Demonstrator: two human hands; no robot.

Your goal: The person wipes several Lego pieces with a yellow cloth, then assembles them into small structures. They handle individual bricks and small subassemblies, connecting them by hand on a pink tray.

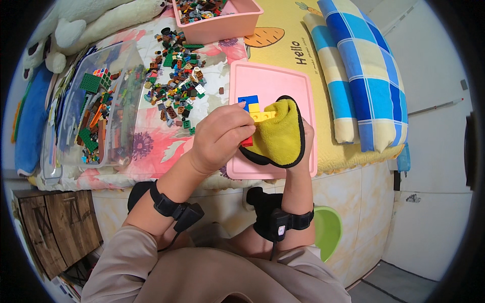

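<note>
My left hand (218, 135) is closed on a small joined set of toy building bricks (247, 105) in blue, yellow and red. Part of that set is hidden behind my fingers. Draped over my right hand (306, 137) is a yellow-green cloth (281, 137) with black edging, and most of its fingers are hidden under it. The cloth touches the yellow bricks at their right end. Both hands are above a pink plastic lid (270, 76) that lies on the bed.
Loose bricks (177, 81) are spread over the flowered sheet at left. A clear box (118, 136) of bricks stands beyond them, and a pink bin (220, 28) of bricks is at the back. Folded checked bedding (361, 76) lies at right. A green basin (328, 235) sits on the floor.
</note>
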